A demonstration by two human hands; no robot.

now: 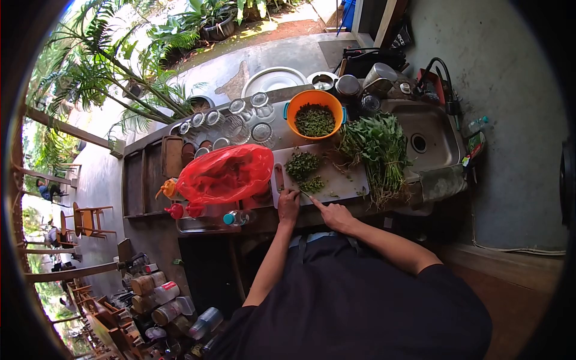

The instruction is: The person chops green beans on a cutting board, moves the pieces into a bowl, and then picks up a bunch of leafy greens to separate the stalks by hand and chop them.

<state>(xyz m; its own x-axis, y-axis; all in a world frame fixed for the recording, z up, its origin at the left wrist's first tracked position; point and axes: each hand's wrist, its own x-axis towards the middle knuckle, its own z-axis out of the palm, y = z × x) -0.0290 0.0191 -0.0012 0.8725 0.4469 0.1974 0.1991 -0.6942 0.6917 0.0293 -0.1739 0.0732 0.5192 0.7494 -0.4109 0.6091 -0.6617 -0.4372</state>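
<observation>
Greens: small chopped heap on the board, just beyond the fingertips of both hands. A larger heap lies further out.

Left hand: fingers curled down, tips at the near edge of the heap. Whether it pins any stems: cannot tell, too small.

Right hand: closed round the handle of a knife. Blade angled toward the left hand, tip close to its fingers.

Uncut bunch: right of and beyond the right hand, across the board's end, reaching the sink rim.

Colander: orange, holds cut greens, beyond the board.

Red bag: just left of the left hand.

Handling (judged): light, limp and leafy, with stems stiffer than leaves. Probably damp, so cut pieces will cling to blade and fingers and scatter easily. Bruises if squeezed. Best held at the stems, gathered into a tight bundle under curled fingers, knuckles toward the blade.
</observation>
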